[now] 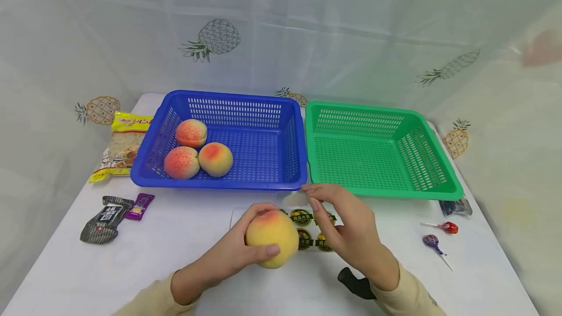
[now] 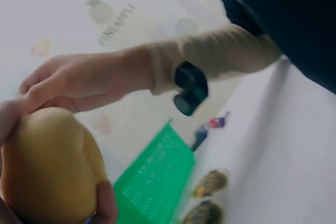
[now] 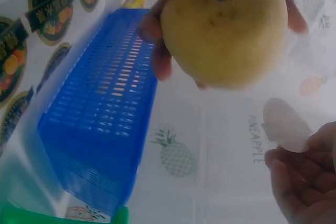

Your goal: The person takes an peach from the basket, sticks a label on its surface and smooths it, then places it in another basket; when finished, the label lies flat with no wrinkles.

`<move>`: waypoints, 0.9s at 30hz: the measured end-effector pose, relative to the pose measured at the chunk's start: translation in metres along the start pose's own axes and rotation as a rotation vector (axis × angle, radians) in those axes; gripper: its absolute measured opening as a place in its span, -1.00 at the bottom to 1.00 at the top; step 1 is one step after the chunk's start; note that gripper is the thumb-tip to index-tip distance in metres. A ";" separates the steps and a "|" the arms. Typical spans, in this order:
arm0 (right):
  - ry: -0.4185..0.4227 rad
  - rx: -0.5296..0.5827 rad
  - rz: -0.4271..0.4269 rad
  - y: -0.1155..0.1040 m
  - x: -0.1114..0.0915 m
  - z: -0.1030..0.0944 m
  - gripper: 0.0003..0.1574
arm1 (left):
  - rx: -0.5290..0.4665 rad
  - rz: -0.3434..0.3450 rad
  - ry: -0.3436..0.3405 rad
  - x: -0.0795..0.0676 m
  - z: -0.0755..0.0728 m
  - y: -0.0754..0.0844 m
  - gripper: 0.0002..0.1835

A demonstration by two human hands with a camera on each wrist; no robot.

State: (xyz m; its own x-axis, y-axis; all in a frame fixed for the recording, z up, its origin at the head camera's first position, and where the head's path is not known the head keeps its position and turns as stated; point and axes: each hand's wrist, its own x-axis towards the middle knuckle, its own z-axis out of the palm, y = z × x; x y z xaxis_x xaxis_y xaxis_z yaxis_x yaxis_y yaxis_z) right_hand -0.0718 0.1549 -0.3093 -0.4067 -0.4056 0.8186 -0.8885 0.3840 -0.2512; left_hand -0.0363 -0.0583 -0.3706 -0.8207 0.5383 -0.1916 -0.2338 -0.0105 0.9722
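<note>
My left hand (image 1: 239, 245) grips a yellow peach (image 1: 273, 239) with a reddish top, thumb across its near side. In the right wrist view the underside of the peach (image 3: 226, 30) shows a small dark hole. Just right of the fruit, my right hand (image 1: 347, 223) pinches a pale oval sticker (image 3: 286, 125) between thumb and forefinger; its printed face is turned away from the right wrist camera. Beneath the hands lies a sheet of round black-and-gold stickers (image 1: 305, 240), partly covered by the peach and the left hand.
A blue basket (image 1: 259, 187) holds three peaches (image 1: 216, 159) at its left. Beside it stands a green basket (image 1: 386, 191). Leftward lie a yellow food bag (image 1: 125, 145), a dark snack packet (image 1: 105, 221) and a purple candy (image 1: 140, 206); rightward, two lollipops (image 1: 450, 227) and a dark wrapper (image 1: 458, 207).
</note>
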 end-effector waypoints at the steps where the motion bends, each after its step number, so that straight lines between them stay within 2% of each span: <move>1: 0.008 -0.019 -0.045 -0.002 0.003 0.001 -0.77 | -0.031 0.015 -0.006 0.002 -0.001 0.003 -0.38; 3: 0.031 -0.066 -0.137 -0.005 0.009 0.002 -0.78 | -0.042 0.057 -0.015 0.004 -0.004 0.006 -0.38; 7: 0.049 -0.142 -0.279 -0.011 0.020 0.004 -0.83 | 0.003 0.124 -0.016 0.007 -0.006 0.008 -0.35; 12: -0.023 -0.168 -0.388 -0.016 0.022 0.002 -0.84 | 0.016 0.162 -0.049 0.009 -0.008 0.012 -0.33; 17: -0.120 -0.160 -0.430 -0.019 0.018 0.001 -0.84 | -0.023 0.172 -0.087 0.010 -0.010 0.014 -0.29; 22: -0.231 -0.171 -0.404 -0.021 0.012 0.002 -0.78 | -0.035 0.192 -0.100 0.011 -0.011 0.014 -0.28; 27: -0.280 -0.171 -0.365 -0.022 0.006 0.003 -0.76 | -0.036 0.203 -0.111 0.012 -0.012 0.012 -0.28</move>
State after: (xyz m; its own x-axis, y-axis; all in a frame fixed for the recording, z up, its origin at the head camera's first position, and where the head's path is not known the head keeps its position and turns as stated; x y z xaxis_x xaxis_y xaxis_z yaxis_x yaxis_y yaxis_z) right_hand -0.0557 0.1419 -0.3000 -0.1372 -0.7374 0.6613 -0.9456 0.2963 0.1341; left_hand -0.0551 -0.0619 -0.3633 -0.7907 0.6117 0.0251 -0.0899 -0.1565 0.9836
